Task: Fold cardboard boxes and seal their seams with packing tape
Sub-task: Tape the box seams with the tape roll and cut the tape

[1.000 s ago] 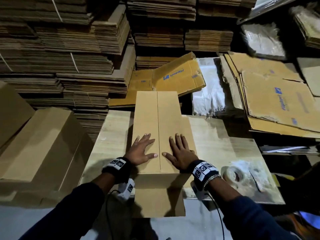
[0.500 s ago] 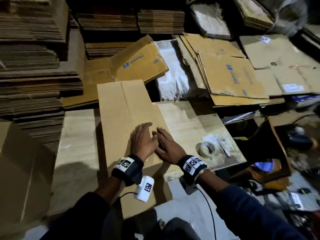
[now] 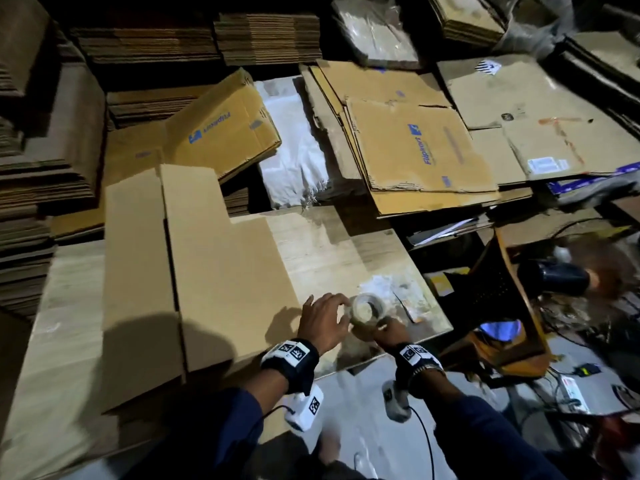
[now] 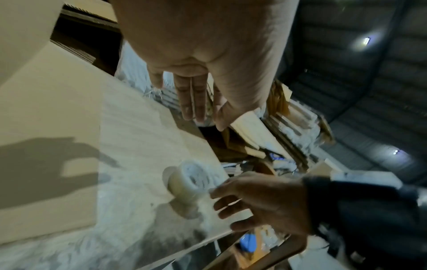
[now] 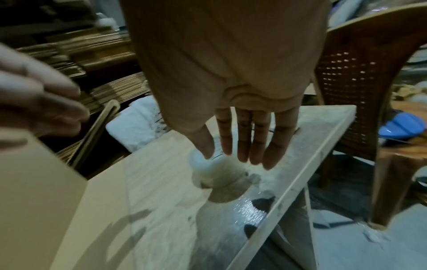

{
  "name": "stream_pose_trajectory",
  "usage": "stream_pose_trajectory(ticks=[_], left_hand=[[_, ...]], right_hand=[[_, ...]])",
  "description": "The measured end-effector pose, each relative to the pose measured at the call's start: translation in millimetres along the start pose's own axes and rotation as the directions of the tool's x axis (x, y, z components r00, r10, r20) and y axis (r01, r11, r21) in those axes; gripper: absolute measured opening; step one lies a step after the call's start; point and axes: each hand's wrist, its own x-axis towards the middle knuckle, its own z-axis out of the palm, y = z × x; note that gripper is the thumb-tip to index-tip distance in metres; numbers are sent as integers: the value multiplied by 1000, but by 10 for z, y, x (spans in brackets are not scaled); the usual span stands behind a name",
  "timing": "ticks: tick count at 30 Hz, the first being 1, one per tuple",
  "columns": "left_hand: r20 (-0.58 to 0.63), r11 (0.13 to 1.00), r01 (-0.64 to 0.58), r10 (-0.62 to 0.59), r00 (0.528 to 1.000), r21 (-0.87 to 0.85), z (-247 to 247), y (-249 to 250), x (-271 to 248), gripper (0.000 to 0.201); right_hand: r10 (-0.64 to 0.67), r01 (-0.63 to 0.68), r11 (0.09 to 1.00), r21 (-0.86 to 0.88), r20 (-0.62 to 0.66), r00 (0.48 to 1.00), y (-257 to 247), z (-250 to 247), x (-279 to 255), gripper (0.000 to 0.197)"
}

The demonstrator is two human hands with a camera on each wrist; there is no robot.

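Note:
A plain cardboard box [image 3: 221, 271] lies on the wooden table [image 3: 329, 251], its top flaps folded shut and meeting at a lengthwise seam. A clear packing tape roll [image 3: 367, 308] sits tilted just off the table near its right front corner. My right hand [image 3: 382, 332] holds the tape roll [image 4: 189, 180] from the near side, thumb and fingers [image 5: 242, 149] at its rim. My left hand [image 3: 332, 313] hovers at the roll's left edge with fingers [image 4: 196, 102] nearly straight and holding nothing. Neither hand touches the box.
Stacks of flattened cardboard [image 3: 145, 46] fill the back and left. Printed flat cartons [image 3: 415, 147] and a white sack [image 3: 291, 147] lie behind the table. A brown plastic chair [image 3: 502, 306] stands close to the table's right edge. A thin dark strip [image 3: 403, 306] lies beside the roll.
Both hands have left the box's top flaps and moved right to the tape roll. The right hand has taken hold of the roll and tipped it up. My view has swung to the right.

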Motion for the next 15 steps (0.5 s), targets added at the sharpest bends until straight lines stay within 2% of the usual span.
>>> stream_pose_trajectory(ticks=[2, 4, 7, 10, 12, 15], left_hand=[[83, 998, -8, 3, 997, 57, 237, 3, 130, 26], [156, 994, -12, -5, 988, 109, 462, 11, 281, 28], [235, 980, -31, -17, 972, 195, 747, 37, 459, 41], [283, 951, -106, 21, 959, 290, 1010, 92, 609, 54], [281, 930, -127, 27, 959, 344, 1134, 111, 692, 56], [311, 898, -137, 0, 950, 419, 1297, 66, 765, 47]], right_hand=[[56, -56, 998, -8, 55, 997, 185, -142, 123, 38], [75, -76, 997, 17, 64, 995, 346, -195, 301, 36], [97, -96, 993, 74, -18, 995, 457, -139, 464, 63], [92, -76, 987, 140, -113, 989, 500, -58, 567, 69], [39, -20, 992, 123, -158, 987, 519, -11, 629, 63], [-44, 48, 999, 22, -149, 988, 630, 69, 751, 40]])
